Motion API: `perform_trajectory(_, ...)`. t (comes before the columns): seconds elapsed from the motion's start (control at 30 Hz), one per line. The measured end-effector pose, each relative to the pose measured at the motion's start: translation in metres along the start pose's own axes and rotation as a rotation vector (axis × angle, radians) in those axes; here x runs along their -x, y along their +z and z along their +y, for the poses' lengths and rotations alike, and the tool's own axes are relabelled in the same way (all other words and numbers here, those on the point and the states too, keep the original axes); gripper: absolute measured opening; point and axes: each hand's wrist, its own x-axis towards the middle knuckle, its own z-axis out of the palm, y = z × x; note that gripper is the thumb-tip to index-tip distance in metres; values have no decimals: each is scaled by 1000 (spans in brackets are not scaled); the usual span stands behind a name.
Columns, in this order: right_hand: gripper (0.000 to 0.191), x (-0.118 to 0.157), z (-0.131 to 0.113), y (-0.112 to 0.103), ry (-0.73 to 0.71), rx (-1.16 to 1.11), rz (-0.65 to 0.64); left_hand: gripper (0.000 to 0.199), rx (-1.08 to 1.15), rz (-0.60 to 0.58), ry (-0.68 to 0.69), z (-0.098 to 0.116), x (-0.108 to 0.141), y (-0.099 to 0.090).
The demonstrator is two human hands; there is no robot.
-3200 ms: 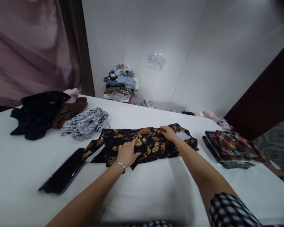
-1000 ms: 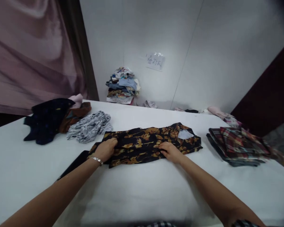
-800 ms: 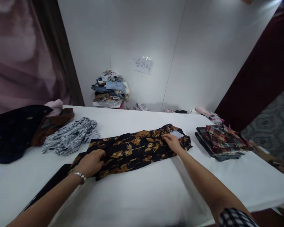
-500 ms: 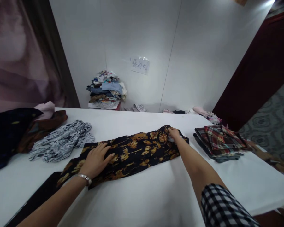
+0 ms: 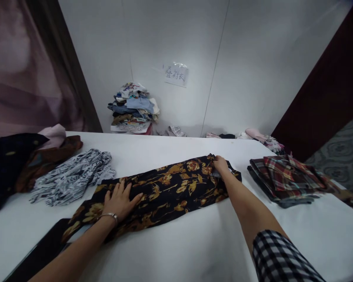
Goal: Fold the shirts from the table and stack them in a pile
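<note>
A black shirt with a golden-brown floral print (image 5: 170,188) lies in a long folded strip across the white table. My left hand (image 5: 120,201), with a bracelet at the wrist, rests flat on its left part, fingers spread. At the strip's right end, near the collar, my right hand (image 5: 220,163) pinches the cloth; its fingertips are partly hidden. Beneath the shirt's left end, a flat black item (image 5: 41,250) sticks out toward the table's front left.
A black-and-white patterned garment (image 5: 73,178) lies crumpled at left, beside dark and brown clothes (image 5: 11,164). Folded plaid shirts (image 5: 291,176) are stacked at right. Behind the white table (image 5: 176,250), a tall clothes pile (image 5: 133,107) stands against the wall below a paper sign (image 5: 175,74).
My left hand lies slightly flatter on the shirt. The shirt's left end reaches a little further left and down. My right hand keeps its pinch near the collar; the view has shifted slightly.
</note>
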Motion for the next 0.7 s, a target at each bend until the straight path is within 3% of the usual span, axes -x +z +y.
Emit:
perform_trajectory(0.1,50,5,-21,4,-67,76,-29,80,-8,-5,0,0,0,0)
perform_trajectory(0.3,57,24,-54,35,-113,214,-400,79,3,0,2,-2,-3,3)
perform_trajectory(0.47,59,34,-65,18,-93,215,-413,85,15,59,-36,0,-2,3)
perform_trajectory(0.53,58,52,-65,10,-133,203,-400,88,24,63,-51,1,-1,2)
perform_trajectory(0.7,60,122,-56,8,-378,125,-516,90,36,35,-40,2,1,-1)
